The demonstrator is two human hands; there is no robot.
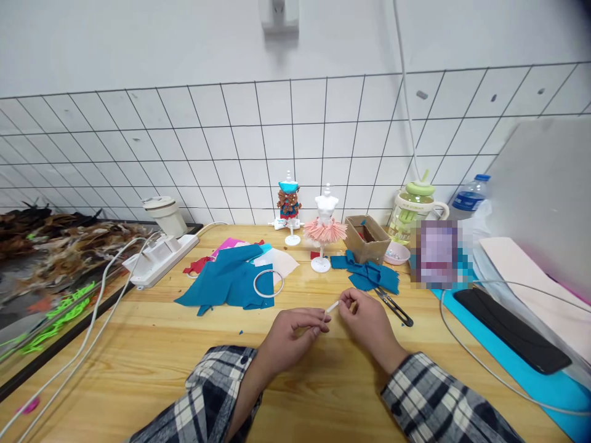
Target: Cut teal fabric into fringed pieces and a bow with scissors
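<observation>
Between my two hands is a small thin white strip [332, 306]. My left hand [295, 335] pinches its lower left end, and my right hand [367, 320] pinches the upper right end with thumb and forefinger. Beyond the hands stands a white mini mannequin [326, 209] wearing a pink pleated skirt [325, 231]. Left of it, a second mannequin [292, 239] wears a blue, brown and red outfit [289, 203]. Dark teal fabric [226, 277] lies to the left, with a white ring [257, 291] on it. Folded teal fabric [369, 272] and black-handled snips [397, 309] lie near my right hand.
A cardboard box [376, 249], a bowl of beads [397, 253], a green-lidded bottle [415, 206] and a black case [512, 332] are on the right. On the left are a power strip [161, 261], white cables [99, 307] and furry material [60, 246].
</observation>
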